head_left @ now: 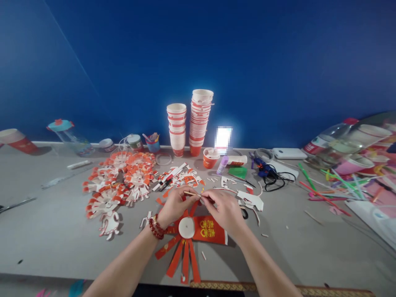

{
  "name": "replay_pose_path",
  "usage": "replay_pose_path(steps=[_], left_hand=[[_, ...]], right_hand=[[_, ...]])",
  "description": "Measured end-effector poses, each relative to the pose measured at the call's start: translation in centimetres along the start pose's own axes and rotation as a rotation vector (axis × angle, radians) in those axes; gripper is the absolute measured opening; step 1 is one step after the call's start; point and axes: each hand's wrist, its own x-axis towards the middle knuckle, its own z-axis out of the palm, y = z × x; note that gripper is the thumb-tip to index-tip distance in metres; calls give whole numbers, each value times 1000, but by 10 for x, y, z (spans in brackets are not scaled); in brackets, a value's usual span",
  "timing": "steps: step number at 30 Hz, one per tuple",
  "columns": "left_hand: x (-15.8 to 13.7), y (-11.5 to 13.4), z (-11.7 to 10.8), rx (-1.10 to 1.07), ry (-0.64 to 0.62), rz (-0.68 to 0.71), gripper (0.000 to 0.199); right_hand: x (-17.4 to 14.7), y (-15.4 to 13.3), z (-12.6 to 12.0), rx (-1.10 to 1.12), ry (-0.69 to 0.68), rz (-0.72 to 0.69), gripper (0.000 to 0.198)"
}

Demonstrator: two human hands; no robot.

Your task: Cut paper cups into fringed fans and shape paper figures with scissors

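My left hand [179,205] and my right hand [225,210] meet above the cut cup, both closed in a pinch. Between their fingertips runs a thin pale strip [191,193]; whether it is a stick or a cup strip seen edge-on I cannot tell. Beneath lies a red paper cup [186,227], its wall sliced into strips that fan out around the round white base. One wide uncut panel [210,229] with yellow characters spreads to the right, partly under my right hand. A beaded bracelet circles my left wrist.
Finished-looking paper cup figures [123,177] are heaped on the left. Two tall cup stacks [201,119] stand at the back, near paper scraps [185,177] and a purple glue stick [222,165]. A blue glue gun [262,168] with black cord, bottles and coloured sticks lie right.
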Motion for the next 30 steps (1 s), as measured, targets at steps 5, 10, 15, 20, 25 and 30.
replay_pose_path(steps=[5, 10, 15, 20, 25, 30], left_hand=[[0, -3, 1, -174, 6, -137, 23], [-1, -11, 7, -322, 57, -227, 23], [-2, -10, 9, -295, 53, -234, 24], [-2, -6, 4, -191, 45, -195, 23], [-3, -2, 1, 14, 77, 36, 12], [-4, 1, 2, 45, 78, 7, 12]], right_hand=[[-1, -2, 5, 5, 44, -9, 11], [-1, -4, 8, -63, 83, -39, 13], [0, -5, 8, -96, 78, -61, 15], [0, -4, 9, -36, 86, -39, 14], [1, -1, 8, 56, 22, -10, 13], [0, 0, 9, 16, 28, -32, 14]])
